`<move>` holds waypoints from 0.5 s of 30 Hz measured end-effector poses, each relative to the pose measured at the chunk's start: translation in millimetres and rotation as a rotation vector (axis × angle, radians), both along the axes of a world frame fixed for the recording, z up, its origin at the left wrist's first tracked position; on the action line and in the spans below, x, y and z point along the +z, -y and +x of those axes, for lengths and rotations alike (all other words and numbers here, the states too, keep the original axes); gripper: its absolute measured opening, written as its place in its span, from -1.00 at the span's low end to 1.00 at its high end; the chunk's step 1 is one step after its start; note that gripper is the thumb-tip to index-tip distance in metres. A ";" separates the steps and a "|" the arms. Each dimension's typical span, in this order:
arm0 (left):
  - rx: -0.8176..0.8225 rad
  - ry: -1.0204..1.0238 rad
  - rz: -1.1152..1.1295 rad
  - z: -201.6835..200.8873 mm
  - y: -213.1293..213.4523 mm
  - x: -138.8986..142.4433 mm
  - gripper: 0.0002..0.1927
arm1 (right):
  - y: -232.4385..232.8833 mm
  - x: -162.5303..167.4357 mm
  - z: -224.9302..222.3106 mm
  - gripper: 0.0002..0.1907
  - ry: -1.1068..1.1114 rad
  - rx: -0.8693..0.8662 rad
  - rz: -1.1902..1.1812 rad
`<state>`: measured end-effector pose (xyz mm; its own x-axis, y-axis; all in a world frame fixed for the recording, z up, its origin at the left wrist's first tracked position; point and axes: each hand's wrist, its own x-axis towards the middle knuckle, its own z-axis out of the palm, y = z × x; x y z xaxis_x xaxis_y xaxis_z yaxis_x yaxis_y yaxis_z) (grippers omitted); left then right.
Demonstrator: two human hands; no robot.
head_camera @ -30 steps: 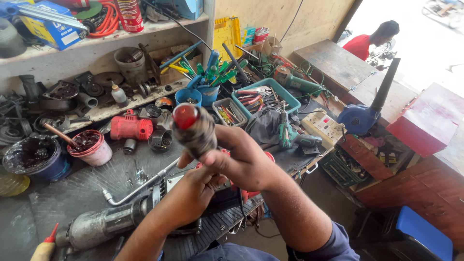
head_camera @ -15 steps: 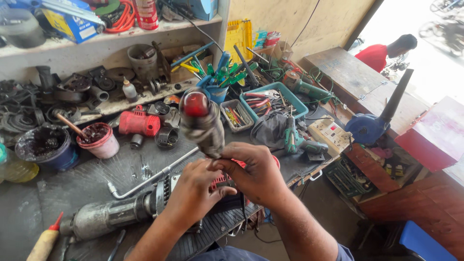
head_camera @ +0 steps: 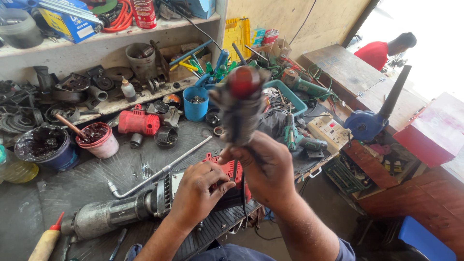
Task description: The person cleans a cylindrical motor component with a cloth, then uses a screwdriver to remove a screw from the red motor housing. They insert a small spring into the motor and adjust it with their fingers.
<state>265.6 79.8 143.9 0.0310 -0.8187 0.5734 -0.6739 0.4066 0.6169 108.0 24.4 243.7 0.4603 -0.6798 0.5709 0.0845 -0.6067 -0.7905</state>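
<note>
**Q:** Right hand, raised above the table: what does it grip?

**A:** Its fingers are clamped round the lower end of a motor armature, held upright, its red-tipped end topmost. The part is blurred, so finer detail cannot be read.

**Q:** And the left hand?

**A:** Closed on the red rear housing of a demolition hammer, which lies on its side along the table's near edge, steel nose pointing left.

**Q:** How far along does the work appear?

**A:** As a judgement: the armature is out of the tool and clear of the housing; whether the housing is otherwise stripped cannot be told, the hands covering it.

**Q:** What surrounds and obstructs?

**A:** An angled wrench lies just beside the hammer body. Behind stand a pink grease tub, a red motor casing and a blue cup; a green drill lies right of the armature. Crowded parts leave little bare surface nearby.
</note>
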 end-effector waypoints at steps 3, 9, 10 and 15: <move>0.038 -0.012 0.029 -3.1 -0.4 3.9 -0.80 | 0.3 -3.4 -1.1 -0.82 0.066 -0.022 0.070; 0.015 -0.074 -0.004 -3.4 0.2 -5.4 -0.80 | 0.3 -8.4 -9.1 -0.78 0.105 -0.023 0.085; -0.006 -0.169 0.074 0.1 1.3 -10.4 -0.80 | 0.9 -8.5 -10.3 -0.78 0.099 -0.026 0.080; -0.148 -1.165 0.347 23.9 19.3 -42.6 -0.82 | 5.3 -13.1 -2.8 -0.80 0.038 0.002 0.100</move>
<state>289.5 60.5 101.3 0.2735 -0.9617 0.0157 0.3919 0.1263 0.9113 105.2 19.1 230.6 0.4412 -0.7332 0.5174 0.1172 -0.5246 -0.8433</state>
